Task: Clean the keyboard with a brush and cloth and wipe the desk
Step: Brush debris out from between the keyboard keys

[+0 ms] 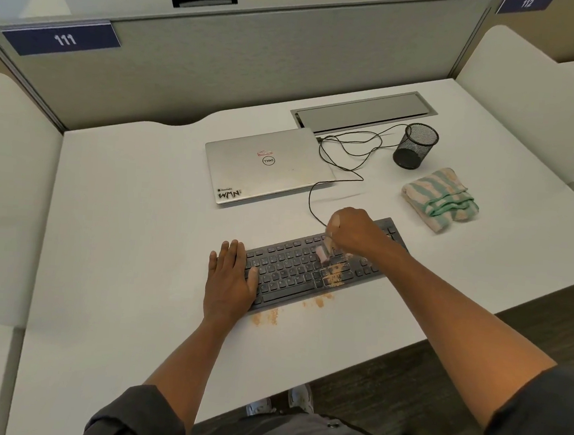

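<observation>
Fingers of the right hand are curled down around a small brush, its pale pinkish head touching the keys right of the keyboard's middle; the fingers of the left hand lie straight and flat, pressing on the left end of the keyboard. The keyboard sits near the front edge of the white desk, with orange-brown crumbs on its right-centre keys and more on the desk just in front. The brush looks light and soft-bristled, best pinched high on its short handle so the bristles flex between keys. The keyboard seems thin, stiff and likely to slide, so holding down one end suits it. The right wrist is arched above the keys, forearm angled in from the near right; the left forearm comes straight in. A folded striped cloth, soft and limp, lies well apart at the far right.
</observation>
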`<state>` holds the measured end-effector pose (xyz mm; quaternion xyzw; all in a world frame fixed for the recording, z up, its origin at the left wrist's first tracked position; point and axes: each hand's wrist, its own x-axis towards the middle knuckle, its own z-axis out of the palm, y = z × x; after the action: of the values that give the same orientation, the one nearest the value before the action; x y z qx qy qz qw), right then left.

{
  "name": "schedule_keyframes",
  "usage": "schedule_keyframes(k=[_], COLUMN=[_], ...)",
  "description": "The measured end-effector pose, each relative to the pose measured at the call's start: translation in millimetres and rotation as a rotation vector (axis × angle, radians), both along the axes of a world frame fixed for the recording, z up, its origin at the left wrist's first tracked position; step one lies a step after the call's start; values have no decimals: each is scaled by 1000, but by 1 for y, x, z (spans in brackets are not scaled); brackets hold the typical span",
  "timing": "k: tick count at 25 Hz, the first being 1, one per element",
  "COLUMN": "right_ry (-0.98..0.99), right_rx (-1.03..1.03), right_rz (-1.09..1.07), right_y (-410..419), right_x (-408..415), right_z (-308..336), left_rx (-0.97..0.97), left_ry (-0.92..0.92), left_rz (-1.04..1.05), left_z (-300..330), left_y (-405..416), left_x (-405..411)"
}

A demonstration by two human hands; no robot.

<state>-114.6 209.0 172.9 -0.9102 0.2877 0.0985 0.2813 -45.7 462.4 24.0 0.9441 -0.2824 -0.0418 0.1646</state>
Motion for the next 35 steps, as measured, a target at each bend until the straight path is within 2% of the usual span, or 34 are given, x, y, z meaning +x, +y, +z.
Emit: schedule_keyframes(k=[3,8,12,17,21,22,26,31,35], right_ry=[-73,112,26,115,-17,-11,75,30,22], right_rx=[6,-23,-52,-104,164,173,53,22,26], right_rz=[-15,71,86,223,219,231,216,138,195], right_y=[8,6,10,12,22,23,11,4,7], right_x=[1,0,-5,-10,-20,-23,-28,-26,-32], right_z=[-1,-4,1,7,7,3,-6,5,-6], left_rx=[0,5,-3,-6,0,-2,-12,-5,1], left_ry=[7,3,2,-1,-6,-3,-1,-5,-10], left_rz=[3,5,6,6,4,4,8,0,3], left_z=[0,0,0,0,-1,-1,0,0,0], left_y=[1,0,0,0,0,-1,0,0,0], left_x=[1,1,0,1,1,1,1,1,1])
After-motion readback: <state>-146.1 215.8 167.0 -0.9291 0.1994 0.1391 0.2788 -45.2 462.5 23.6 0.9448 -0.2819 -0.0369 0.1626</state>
